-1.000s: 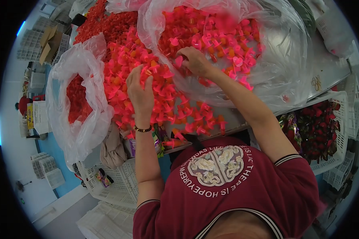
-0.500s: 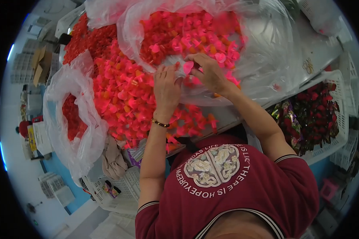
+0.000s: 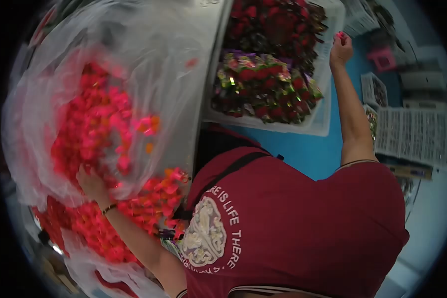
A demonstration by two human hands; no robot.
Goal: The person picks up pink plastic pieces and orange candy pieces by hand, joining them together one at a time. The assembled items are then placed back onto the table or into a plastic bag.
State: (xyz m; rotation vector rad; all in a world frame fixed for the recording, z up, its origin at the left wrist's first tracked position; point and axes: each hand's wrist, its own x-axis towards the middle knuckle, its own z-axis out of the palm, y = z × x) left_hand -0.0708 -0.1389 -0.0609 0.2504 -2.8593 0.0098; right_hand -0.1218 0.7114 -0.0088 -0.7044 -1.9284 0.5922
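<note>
Blue floor fills the right of frame. Left hand (image 3: 90, 183) rests on pink plastic pieces (image 3: 97, 124) in the clear bag (image 3: 149, 59), centre left; grip unclear. Right hand (image 3: 340, 48), upper right, pinches one pink piece (image 3: 339, 35) closed above the white crate (image 3: 323, 114), apparently for dropping in.

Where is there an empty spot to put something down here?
The bare grey table strip between the clear bag of pink pieces and the white crate of red foil flowers looks free. Around the left hand, pink pieces crowd everything.
</note>
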